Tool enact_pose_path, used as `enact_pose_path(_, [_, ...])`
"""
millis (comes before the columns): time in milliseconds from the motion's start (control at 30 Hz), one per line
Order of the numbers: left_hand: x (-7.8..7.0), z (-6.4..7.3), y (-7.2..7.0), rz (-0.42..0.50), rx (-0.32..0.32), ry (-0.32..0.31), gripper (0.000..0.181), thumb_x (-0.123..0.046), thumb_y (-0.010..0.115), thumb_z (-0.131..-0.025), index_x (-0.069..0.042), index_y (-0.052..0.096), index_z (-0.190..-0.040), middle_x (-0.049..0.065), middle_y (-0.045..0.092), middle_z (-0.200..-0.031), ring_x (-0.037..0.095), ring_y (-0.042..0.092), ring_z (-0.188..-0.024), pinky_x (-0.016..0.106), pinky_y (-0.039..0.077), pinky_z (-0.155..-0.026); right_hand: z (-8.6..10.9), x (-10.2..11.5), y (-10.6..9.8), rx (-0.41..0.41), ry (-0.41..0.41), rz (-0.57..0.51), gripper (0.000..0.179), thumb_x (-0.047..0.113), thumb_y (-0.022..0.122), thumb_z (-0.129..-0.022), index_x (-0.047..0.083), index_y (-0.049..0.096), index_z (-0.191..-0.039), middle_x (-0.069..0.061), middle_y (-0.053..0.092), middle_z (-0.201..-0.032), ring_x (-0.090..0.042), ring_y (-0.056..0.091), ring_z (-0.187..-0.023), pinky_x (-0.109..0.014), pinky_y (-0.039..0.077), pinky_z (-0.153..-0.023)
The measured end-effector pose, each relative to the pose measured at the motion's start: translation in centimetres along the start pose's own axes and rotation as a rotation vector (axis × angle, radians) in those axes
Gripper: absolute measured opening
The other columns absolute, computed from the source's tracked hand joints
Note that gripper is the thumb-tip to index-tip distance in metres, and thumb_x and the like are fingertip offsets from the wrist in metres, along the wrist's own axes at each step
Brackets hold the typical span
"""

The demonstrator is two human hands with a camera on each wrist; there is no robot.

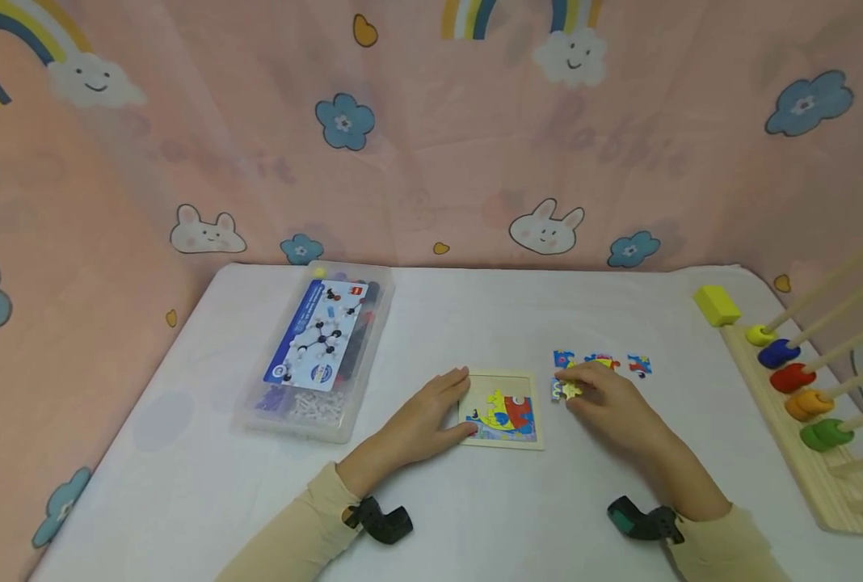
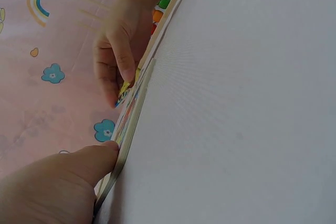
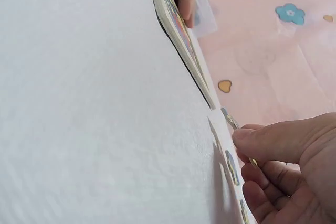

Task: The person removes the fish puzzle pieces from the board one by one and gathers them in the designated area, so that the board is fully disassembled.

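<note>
A square wooden puzzle tray (image 1: 503,374) lies on the table, its lower part filled with colourful picture pieces. My left hand (image 1: 426,416) rests at the tray's left side, fingers extended along the edge and thumb touching its lower left corner; the left wrist view shows that thumb (image 2: 97,161) on the rim. To the right of the tray, my right hand (image 1: 620,408) pinches a small yellow and blue puzzle piece (image 1: 568,390) between thumb and fingers. In the right wrist view, the fingers partly cover the held piece (image 3: 229,117). Several loose pieces (image 1: 639,365) lie beyond this hand.
A clear plastic case (image 1: 322,347) with a molecule-picture label stands at the left. On the right is a wooden bead rack (image 1: 788,436) with coloured beads on slanting rods, and a yellow block (image 1: 717,305) at its far end. A patterned pink cloth (image 1: 431,162) hangs behind the table.
</note>
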State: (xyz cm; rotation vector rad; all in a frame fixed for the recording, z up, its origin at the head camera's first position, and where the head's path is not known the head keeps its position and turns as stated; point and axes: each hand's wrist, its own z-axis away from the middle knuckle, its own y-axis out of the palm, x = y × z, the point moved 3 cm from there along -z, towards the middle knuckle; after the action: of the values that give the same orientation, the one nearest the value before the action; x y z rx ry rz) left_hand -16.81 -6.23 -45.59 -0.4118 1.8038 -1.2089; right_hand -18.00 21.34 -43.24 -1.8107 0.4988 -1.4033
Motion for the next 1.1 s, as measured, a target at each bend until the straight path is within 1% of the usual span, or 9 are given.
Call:
enact_pose_path(33, [0.0,0.0,0.0,0.002,0.002,-0.001,0.071,-0.041,0.064,-0.089,-0.001,0.039,-0.143,0.009,0.032,-0.154,0.019,0.027,-0.143,0.034,0.023,-0.118,0.1,-0.2,-0.2,-0.004,-0.003,0.006,0.035,0.005,0.066,-0.087,0.009,0.063,-0.121,-0.009,0.06,-0.12,-0.026,0.056,-0.11,-0.044,0.052,-0.092])
enact_pose_path(133, [0.0,0.0,0.0,-0.002,0.006,0.003,0.071,-0.04,0.064,-0.089,-0.001,0.039,-0.143,0.009,0.032,-0.153,0.02,0.028,-0.143,0.035,0.023,-0.118,0.3,-0.8,-0.4,-0.005,-0.001,0.016,0.034,0.004,0.066,-0.087,0.008,0.063,-0.12,-0.01,0.059,-0.121,-0.025,0.055,-0.11,-0.027,0.052,-0.091])
enact_pose_path(233, [-0.1,-0.1,0.0,-0.006,0.007,0.008,0.071,-0.041,0.063,-0.089,-0.001,0.04,-0.143,0.009,0.032,-0.153,0.02,0.028,-0.143,0.035,0.024,-0.118,0.4,-1.2,-0.4,0.005,-0.01,0.01,0.034,0.004,0.065,-0.087,0.008,0.063,-0.121,-0.011,0.059,-0.121,-0.025,0.055,-0.108,-0.013,0.047,-0.087])
enact_pose_path(267, [-0.1,-0.1,-0.1,-0.008,0.007,0.008,0.071,-0.041,0.063,-0.089,-0.001,0.039,-0.143,0.009,0.032,-0.153,0.02,0.028,-0.143,0.035,0.024,-0.118,0.4,-1.3,-0.3,0.005,-0.015,0.011,0.034,0.004,0.065,-0.087,0.008,0.063,-0.121,-0.011,0.059,-0.121,-0.024,0.055,-0.108,-0.011,0.046,-0.086])
enact_pose_path(433, [0.0,-0.1,-0.2,-0.014,0.006,0.008,0.071,-0.041,0.063,-0.089,-0.001,0.039,-0.143,0.009,0.032,-0.153,0.021,0.028,-0.142,0.035,0.024,-0.118,0.3,-1.4,0.1,-0.006,-0.038,0.033,0.035,0.003,0.065,-0.087,0.009,0.063,-0.121,-0.009,0.059,-0.119,-0.021,0.054,-0.106,-0.011,0.045,-0.087])
enact_pose_path(600, [0.1,-0.1,-0.1,-0.011,0.008,0.003,0.071,-0.041,0.063,-0.089,-0.001,0.039,-0.143,0.009,0.032,-0.154,0.02,0.028,-0.143,0.035,0.024,-0.118,0.3,-1.5,0.2,-0.013,-0.039,0.03,0.035,0.003,0.065,-0.087,0.01,0.063,-0.121,-0.009,0.059,-0.119,-0.021,0.054,-0.105,-0.011,0.044,-0.087])
enact_pose_path(833, [0.1,-0.1,-0.2,-0.019,-0.003,0.007,0.072,-0.041,0.064,-0.089,-0.001,0.04,-0.143,0.009,0.033,-0.153,0.02,0.029,-0.142,0.035,0.025,-0.117,0.2,-1.7,0.2,-0.019,-0.048,0.023,0.034,0.005,0.065,-0.087,0.011,0.064,-0.12,-0.007,0.058,-0.118,-0.017,0.052,-0.105,-0.005,0.039,-0.087])
enact_pose_path(1100, [-0.1,-0.1,-0.3,-0.013,-0.005,0.001,0.071,-0.04,0.064,-0.089,0.0,0.04,-0.142,0.009,0.033,-0.153,0.02,0.029,-0.142,0.035,0.024,-0.118,0.2,-1.7,0.2,-0.014,-0.051,0.021,0.034,0.005,0.064,-0.087,0.009,0.063,-0.121,-0.009,0.057,-0.118,-0.024,0.051,-0.11,-0.009,0.039,-0.089])
